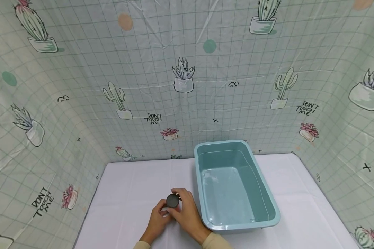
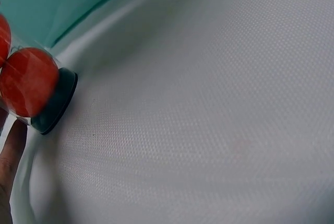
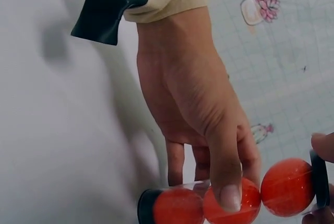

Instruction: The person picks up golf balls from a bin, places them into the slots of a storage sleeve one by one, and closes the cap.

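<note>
Nearest, at the front edge of the white worktop (image 1: 127, 193), both hands wrapped round one clear tube of orange balls (image 3: 229, 203): left hand (image 1: 157, 218) gripping its lower body, thumb pressed on the middle ball; right hand (image 1: 187, 211) curled over the dark top cap (image 1: 172, 200), fingertips on its rim. Long axis upright, base cap (image 2: 55, 104) down on the cloth, top end facing up. Tube sitting between the palms, equally near to each. Just beside the right hand, a teal plastic tub (image 1: 268, 193). Farther off, a cactus-print curtain (image 1: 187, 79) behind.
</note>
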{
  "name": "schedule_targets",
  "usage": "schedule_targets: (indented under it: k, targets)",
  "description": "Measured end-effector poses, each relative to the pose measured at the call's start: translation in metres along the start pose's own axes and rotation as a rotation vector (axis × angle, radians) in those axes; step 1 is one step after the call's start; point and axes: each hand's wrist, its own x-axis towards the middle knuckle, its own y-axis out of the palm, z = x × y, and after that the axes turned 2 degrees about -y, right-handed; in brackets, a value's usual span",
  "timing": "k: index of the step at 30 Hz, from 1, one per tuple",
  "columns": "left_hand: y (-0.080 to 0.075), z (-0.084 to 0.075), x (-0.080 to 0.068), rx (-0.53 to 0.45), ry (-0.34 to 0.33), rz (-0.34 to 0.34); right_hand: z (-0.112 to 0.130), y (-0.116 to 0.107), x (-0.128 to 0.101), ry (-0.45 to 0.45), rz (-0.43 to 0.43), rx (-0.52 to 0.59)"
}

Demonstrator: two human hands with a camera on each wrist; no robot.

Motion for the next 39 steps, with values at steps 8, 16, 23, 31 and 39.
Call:
schedule_targets:
  k: [8,16,23,31,39]
  targets:
    - [0.0,-0.001,-0.001,-0.001,0.032,-0.006,0.004,0.002,0.005,0.049,0.053,-0.054]
    - [0.0,-0.002,-0.003,-0.005,0.047,0.005,0.008,0.002,0.004,0.012,0.081,-0.182]
    - [0.0,-0.004,-0.002,-0.008,0.021,0.009,0.01,0.003,0.004,-0.054,0.095,-0.31]
    - [-0.001,0.001,0.0,0.023,0.032,0.015,0.02,0.001,0.008,-0.133,0.102,-0.5]
    - [0.0,0.003,0.001,0.022,0.02,0.002,0.029,0.001,0.013,-0.12,0.155,-0.652]
